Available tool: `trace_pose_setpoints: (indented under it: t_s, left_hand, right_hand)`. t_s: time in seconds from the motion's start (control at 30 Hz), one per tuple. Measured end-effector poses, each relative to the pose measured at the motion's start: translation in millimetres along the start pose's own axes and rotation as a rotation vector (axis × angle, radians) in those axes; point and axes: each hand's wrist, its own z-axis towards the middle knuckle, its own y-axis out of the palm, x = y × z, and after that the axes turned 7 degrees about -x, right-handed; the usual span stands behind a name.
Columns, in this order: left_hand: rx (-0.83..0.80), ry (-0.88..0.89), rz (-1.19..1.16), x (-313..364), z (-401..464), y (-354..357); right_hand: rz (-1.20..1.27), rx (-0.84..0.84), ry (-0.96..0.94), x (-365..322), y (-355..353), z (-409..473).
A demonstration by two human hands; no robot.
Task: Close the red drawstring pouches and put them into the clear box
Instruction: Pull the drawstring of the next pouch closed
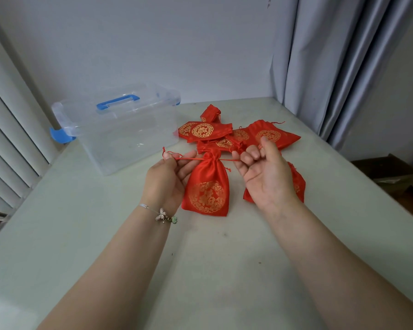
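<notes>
left hand and right hand each pinch a drawstring end of the red pouch, neck cinched, held just above the table. other pouches piled behind; clear box at left, lid on.

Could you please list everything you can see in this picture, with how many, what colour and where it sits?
held pouch: one, red with a gold round print, neck cinched, between the hands over the table
drawstring: red, stretched sideways from the pouch neck to both hands
loose pouches: a heap of several, red and gold, behind the hands; exact count unclear because they overlap
side pouch: one, red, partly hidden behind the right hand
clear box: one, transparent, far left of the table
lid: one, clear with a blue handle, standing behind the box
table: one, pale green
curtain: grey, far right
bracelet: one, silver, left wrist
left hand: pinches the string
right hand: pinches the string
</notes>
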Motion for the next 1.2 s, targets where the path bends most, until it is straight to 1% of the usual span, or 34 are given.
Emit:
trace_pose_setpoints:
  t_s: [0.13,0.2,0.27,0.37,0.5,0.57,0.6,0.63,0.67,0.73,0.8,0.9,0.97,1.0,1.1,1.2]
  left_hand:
    - [-0.063,0.051,0.021,5.5,0.4,-3.3]
    - [-0.109,0.095,0.075,6.4,-0.7,-4.5]
    - [-0.141,0.187,0.175,6.6,-2.7,-3.9]
    - [-0.134,0.422,0.490,5.3,-5.7,-2.8]
    - [-0.122,0.721,1.039,-0.8,-3.4,-11.1]
    - [-0.146,0.856,1.294,-2.7,-1.6,-16.7]
    - [-0.155,0.899,1.377,-4.1,-0.3,-18.6]
    - [-0.144,0.903,1.424,-6.0,1.0,-19.5]
    - [-0.107,0.864,1.440,-7.1,0.4,-18.3]
    - [-0.047,0.707,1.357,-9.4,-0.7,-14.8]
    - [-0.042,0.600,1.249,-12.8,-1.8,-11.1]
    - [-0.077,0.506,1.230,-15.8,-2.6,-6.9]
    - [-0.155,0.431,1.250,-16.6,-3.1,-5.2]
    - [-0.206,0.400,1.263,-16.0,-4.2,-4.4]
    - [-0.388,0.300,1.307,-9.1,-8.0,-4.1]
    - [-0.637,0.112,1.318,-2.3,-12.0,-5.2]
  right_hand:
    - [0.044,0.038,0.155,2.2,-7.8,4.5]
    - [0.063,0.058,0.213,3.5,-10.3,5.8]
    - [0.055,0.084,0.238,5.9,-9.8,5.3]
    - [0.035,0.130,0.272,9.6,-7.0,3.8]
    - [-0.011,0.172,0.310,12.3,-8.4,4.6]
    - [-0.095,0.145,0.286,14.2,-9.6,4.3]
    - [-0.147,0.118,0.264,15.0,-10.2,3.9]
    - [-0.200,0.084,0.237,15.6,-10.9,3.4]
    - [-0.262,0.044,0.209,15.7,-10.5,2.4]
    - [-0.420,-0.048,0.145,15.1,-8.0,-0.3]
    - [-0.622,-0.146,0.045,15.6,-4.5,-3.1]
    - [-0.968,-0.308,-0.186,18.9,-4.7,-7.0]
    - [-1.186,-0.388,-0.313,19.7,-8.6,-8.3]
    - [-1.242,-0.402,-0.340,19.9,-9.6,-8.8]
    - [-1.225,-0.390,-0.314,17.6,-7.1,-11.8]
    - [-1.202,-0.400,-0.273,15.1,-4.7,-13.3]
